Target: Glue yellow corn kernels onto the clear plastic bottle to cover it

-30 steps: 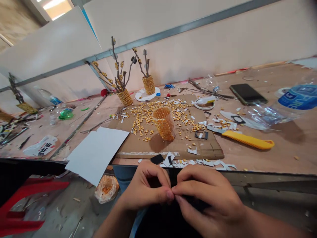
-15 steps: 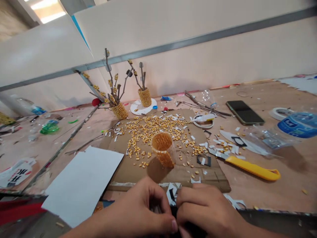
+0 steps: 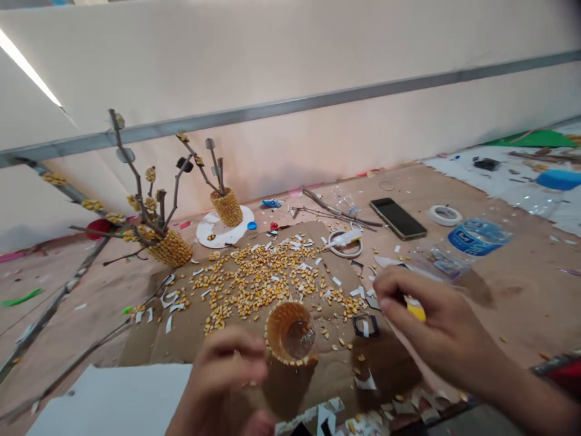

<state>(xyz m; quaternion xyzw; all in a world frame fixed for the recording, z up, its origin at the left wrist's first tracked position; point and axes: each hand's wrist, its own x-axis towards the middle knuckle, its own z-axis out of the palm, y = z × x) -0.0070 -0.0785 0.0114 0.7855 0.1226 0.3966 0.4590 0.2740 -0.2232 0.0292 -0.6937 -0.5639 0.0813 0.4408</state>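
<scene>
My left hand (image 3: 227, 381), a little blurred, hovers left of the cup with its fingers curved and apart, and nothing shows in it. Just right of it stands a clear cup (image 3: 299, 339), partly covered with corn kernels around its wall, its mouth towards me. My right hand (image 3: 426, 321) is curled over a utility knife (image 3: 415, 310); part of the yellow handle shows between thumb and fingers, the rest is hidden beneath the hand. Loose corn kernels (image 3: 258, 278) and white paper scraps lie across the cardboard (image 3: 336, 375).
Two kernel-covered pots (image 3: 170, 248) with twigs stand at the back left, one on a white disc (image 3: 206, 230). A glue bottle (image 3: 347, 238) lies on a tape roll. Farther right are a phone (image 3: 399, 218), white tape (image 3: 445, 215) and a plastic bottle (image 3: 479, 236). White paper (image 3: 113, 399) lies front left.
My hands, together at the near edge before, have parted. The right has moved up and right onto the utility knife; the left has moved left beside the cup. The view has shifted right.
</scene>
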